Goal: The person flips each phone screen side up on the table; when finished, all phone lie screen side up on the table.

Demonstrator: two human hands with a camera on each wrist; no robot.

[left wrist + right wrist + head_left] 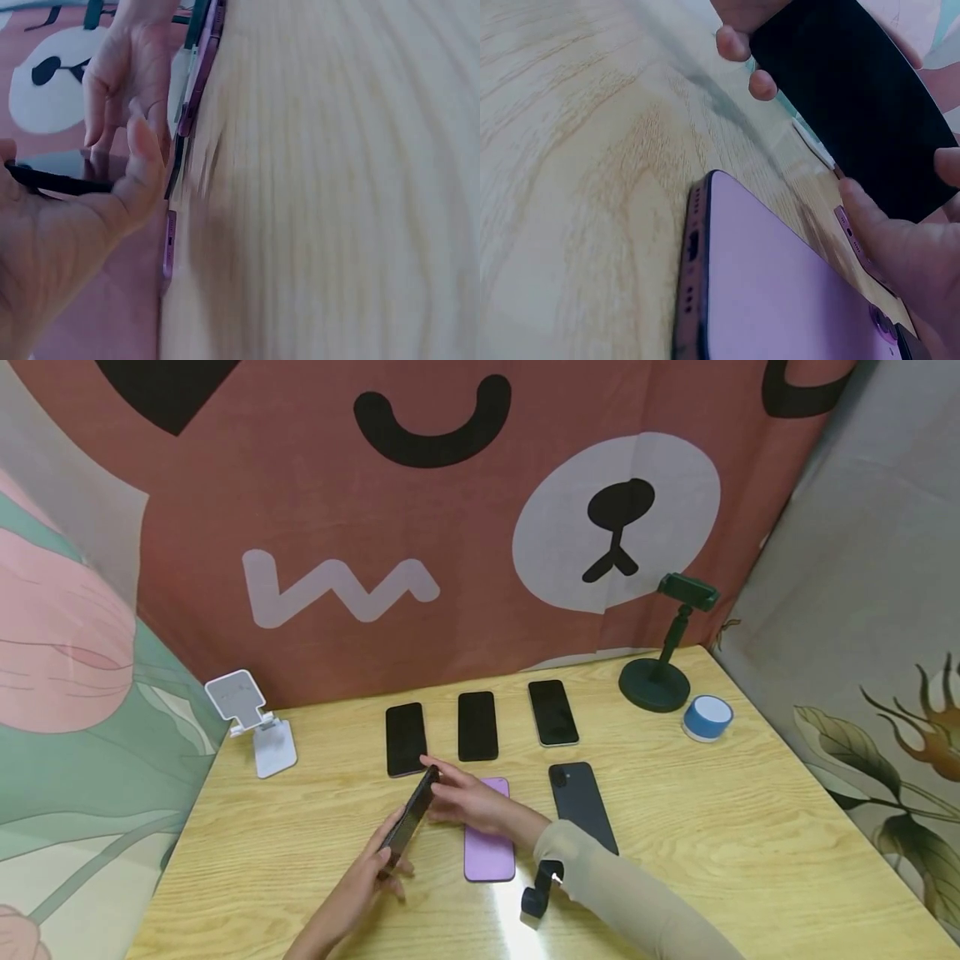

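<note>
My left hand (pixel 365 868) grips a smartphone (pixel 409 820) along its lower part and holds it tilted above the table. In the right wrist view the dark screen of this phone (pixel 847 97) faces that camera. My right hand (pixel 468 802) has its fingers around the far end of the same phone, with fingertips at its edge and over the screen. Beneath the right hand a purple phone (pixel 489 852) lies back up, partly covered by the hand. Close to the right sleeve lies a dark phone (pixel 581 797), also back up, its lower end near the forearm.
At the back lie a left phone (pixel 406 739), a middle phone (pixel 477 727) and a right phone (pixel 553 712), screens up. A white folding stand (pixel 275 747) is at left; a green phone holder (pixel 655 685) and a blue-and-white round object (pixel 707 718) are at right. Printed cloth (pixel 337 668) hangs behind.
</note>
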